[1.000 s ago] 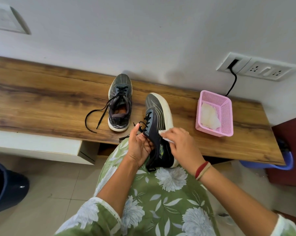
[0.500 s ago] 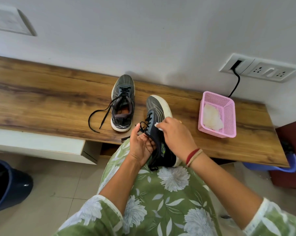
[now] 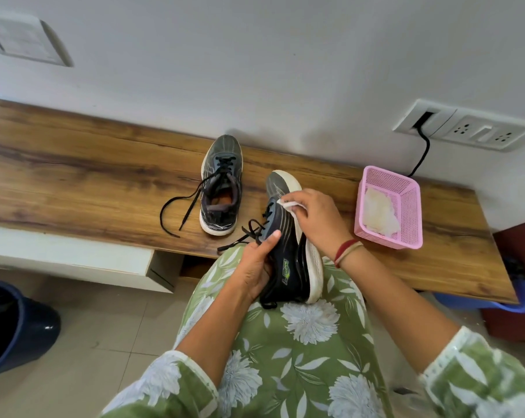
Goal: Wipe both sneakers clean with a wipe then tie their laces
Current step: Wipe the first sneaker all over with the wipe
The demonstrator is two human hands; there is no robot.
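Clasping the tilted sneaker, left hand; right hand pinching a wipe against its upper.

right hand slid wipe up sneaker toward its toe, left hand thumb now laid along its side

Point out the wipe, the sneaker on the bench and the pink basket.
wipe (image 3: 288, 205): head view, white corner that sticks out.
sneaker on the bench (image 3: 223, 173): head view, laced middle of its upper.
pink basket (image 3: 409, 212): head view, mesh right wall.
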